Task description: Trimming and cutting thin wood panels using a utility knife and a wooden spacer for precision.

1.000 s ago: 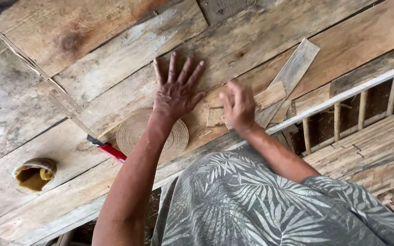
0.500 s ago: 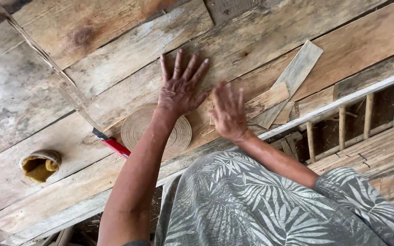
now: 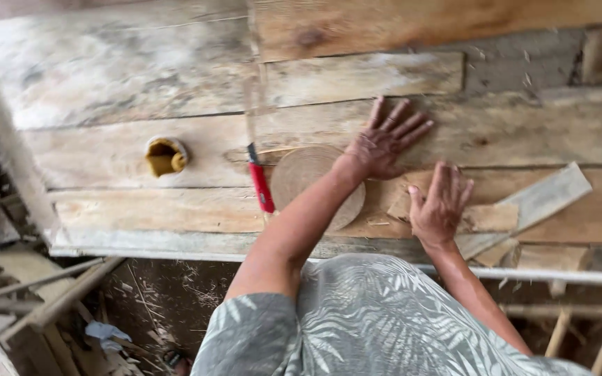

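Observation:
My left hand (image 3: 384,143) lies flat on a weathered wooden plank (image 3: 524,132), fingers spread, holding nothing. Its forearm crosses a round woven disc (image 3: 301,174) lying on the bench. My right hand (image 3: 440,205) is just to the right and nearer me, fingers apart, hovering over or resting on small flat wood offcuts (image 3: 489,217). A longer grey wood strip (image 3: 545,198) lies slanted beside that hand. A red-handled tool (image 3: 260,186) lies left of the disc.
A small yellowish-brown cup-like object (image 3: 165,157) sits on the planks at left. The bench's front edge (image 3: 175,244) drops to dirt ground with sticks and scraps (image 3: 57,299). A pale rail (image 3: 566,276) runs along the right front edge.
The view has swung, so the bench now lies level. My left hand stays spread on the plank. My right hand has opened and lowered toward the small offcuts.

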